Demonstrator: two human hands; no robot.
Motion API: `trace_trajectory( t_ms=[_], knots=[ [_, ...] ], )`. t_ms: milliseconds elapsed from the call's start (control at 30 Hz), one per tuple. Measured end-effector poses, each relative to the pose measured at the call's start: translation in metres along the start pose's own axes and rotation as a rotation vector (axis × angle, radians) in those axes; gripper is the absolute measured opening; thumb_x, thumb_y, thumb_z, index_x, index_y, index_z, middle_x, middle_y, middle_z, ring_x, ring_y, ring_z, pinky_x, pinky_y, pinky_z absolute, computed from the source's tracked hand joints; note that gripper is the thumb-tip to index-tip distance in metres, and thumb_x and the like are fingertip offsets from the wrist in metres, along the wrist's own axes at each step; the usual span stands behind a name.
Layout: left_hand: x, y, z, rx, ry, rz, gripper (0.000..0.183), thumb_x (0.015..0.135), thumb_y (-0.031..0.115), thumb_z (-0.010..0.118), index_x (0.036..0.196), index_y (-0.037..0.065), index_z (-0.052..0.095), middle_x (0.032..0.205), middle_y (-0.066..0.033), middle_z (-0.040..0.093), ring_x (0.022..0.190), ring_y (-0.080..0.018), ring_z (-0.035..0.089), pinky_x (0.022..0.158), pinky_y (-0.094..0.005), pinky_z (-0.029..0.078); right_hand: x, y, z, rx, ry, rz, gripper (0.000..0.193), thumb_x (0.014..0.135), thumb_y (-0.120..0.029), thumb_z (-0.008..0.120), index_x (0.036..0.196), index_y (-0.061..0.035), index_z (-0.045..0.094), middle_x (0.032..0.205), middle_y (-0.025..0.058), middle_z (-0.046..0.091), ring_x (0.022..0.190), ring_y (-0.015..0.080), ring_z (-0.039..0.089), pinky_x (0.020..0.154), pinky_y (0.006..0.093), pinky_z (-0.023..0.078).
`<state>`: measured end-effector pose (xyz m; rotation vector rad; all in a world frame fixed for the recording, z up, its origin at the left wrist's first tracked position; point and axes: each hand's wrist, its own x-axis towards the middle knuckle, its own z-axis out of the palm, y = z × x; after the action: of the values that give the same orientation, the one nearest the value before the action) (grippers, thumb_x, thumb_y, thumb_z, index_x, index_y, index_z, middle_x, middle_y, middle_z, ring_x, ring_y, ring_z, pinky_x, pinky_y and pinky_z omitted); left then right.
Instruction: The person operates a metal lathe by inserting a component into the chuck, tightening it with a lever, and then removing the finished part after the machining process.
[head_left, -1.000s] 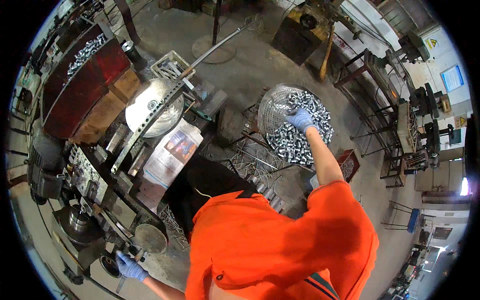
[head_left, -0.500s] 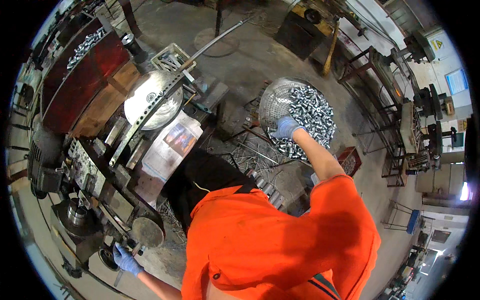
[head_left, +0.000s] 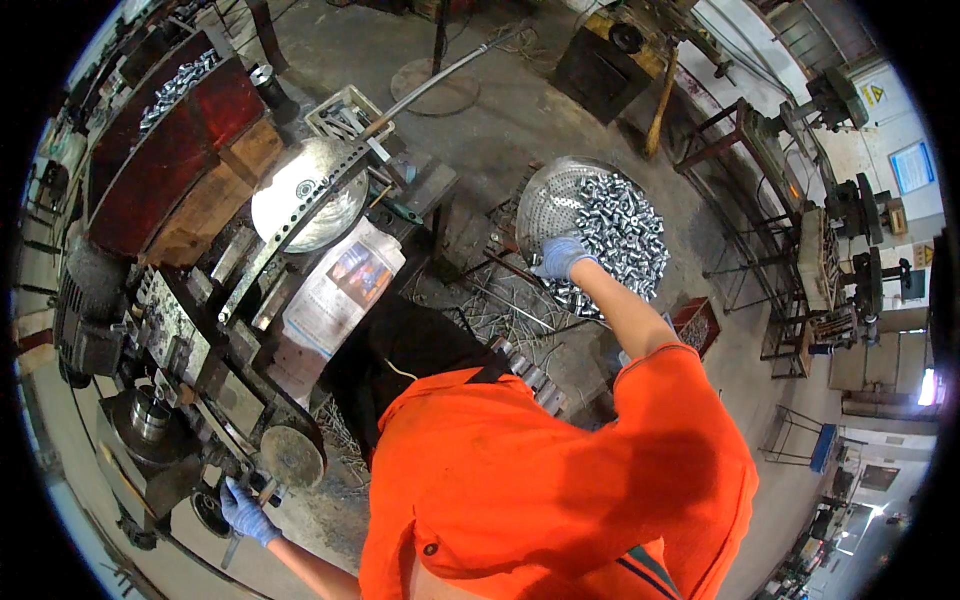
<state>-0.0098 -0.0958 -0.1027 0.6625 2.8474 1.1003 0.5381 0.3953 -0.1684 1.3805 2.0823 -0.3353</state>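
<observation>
My right hand (head_left: pixel 562 258), in a bluish glove, is over a round perforated metal pan (head_left: pixel 545 205) on the right. Its fingers are drawn together beside a heap of small shiny metal sleeves (head_left: pixel 622 235); what they hold, if anything, is hidden. At the lower left my left hand (head_left: pixel 248 513), gloved alike, is closed round a rod-like lever (head_left: pixel 268 490) of the machine. A round dark plate (head_left: pixel 293 456) sits just above that hand. The machine's bed carries a printed paper sheet (head_left: pixel 345 285) and a large shiny disc (head_left: pixel 305 200).
A long perforated bar (head_left: pixel 290 232) crosses the disc. Behind it stands a red bin (head_left: pixel 170 150) with more metal parts. Wire-like scraps (head_left: pixel 500 305) lie on the floor under the pan. A small red box (head_left: pixel 697 322) is right of my arm; drill-like machines (head_left: pixel 865 230) line the right.
My right hand has shifted slightly left at the heap's edge. My left hand stays at the lever, nudged a little up and left in the picture. The whole view has shifted slightly.
</observation>
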Motion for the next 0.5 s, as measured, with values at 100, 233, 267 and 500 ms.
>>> trace_trajectory(
  t_ms=[100, 233, 267, 500],
  knots=[
    [-0.001, -0.008, -0.002, -0.036, -0.026, 0.016, 0.038, 0.092, 0.032, 0.057, 0.104, -0.002, 0.065, 0.068, -0.0016, 0.061, 0.052, -0.0076, 0.042, 0.046, -0.0255, 0.033, -0.002, -0.004, -0.001, -0.048, 0.043, 0.015, 0.057, 0.075, -0.054, 0.059, 0.103, -0.0057, 0.068, 0.104, 0.0176, 0.066, 0.097, 0.0321, 0.064, 0.084, 0.041, 0.049],
    [0.001, -0.01, -0.008, -0.058, -0.134, -0.002, 0.036, 0.093, 0.029, 0.056, 0.106, -0.003, 0.065, 0.077, -0.0035, 0.065, 0.058, -0.0095, 0.047, 0.051, -0.0257, 0.038, -0.008, 0.001, -0.007, 0.035, 0.059, 0.081, 0.062, 0.075, -0.058, 0.058, 0.101, -0.003, 0.068, 0.103, 0.0189, 0.066, 0.1, 0.0321, 0.062, 0.092, 0.0397, 0.044],
    [0.003, -0.006, -0.011, -0.116, -0.176, 0.043, 0.036, 0.093, 0.029, 0.056, 0.107, -0.003, 0.064, 0.079, -0.004, 0.066, 0.06, -0.0097, 0.048, 0.052, -0.0257, 0.04, -0.012, 0.004, -0.01, 0.104, 0.093, 0.119, 0.063, 0.074, -0.059, 0.058, 0.1, -0.0023, 0.068, 0.103, 0.0197, 0.066, 0.1, 0.0329, 0.062, 0.092, 0.0392, 0.044],
    [0.017, 0.093, -0.043, -0.085, -0.049, 0.073, 0.034, 0.094, 0.024, 0.054, 0.113, -0.003, 0.062, 0.1, -0.0065, 0.067, 0.082, -0.0145, 0.059, 0.073, -0.028, 0.049, -0.073, -0.042, -0.072, 0.537, 0.623, -0.117, 0.057, 0.076, -0.049, 0.066, 0.103, 0.0016, 0.066, 0.099, 0.0226, 0.066, 0.093, 0.0335, 0.063, 0.085, 0.0384, 0.049]
  ],
)
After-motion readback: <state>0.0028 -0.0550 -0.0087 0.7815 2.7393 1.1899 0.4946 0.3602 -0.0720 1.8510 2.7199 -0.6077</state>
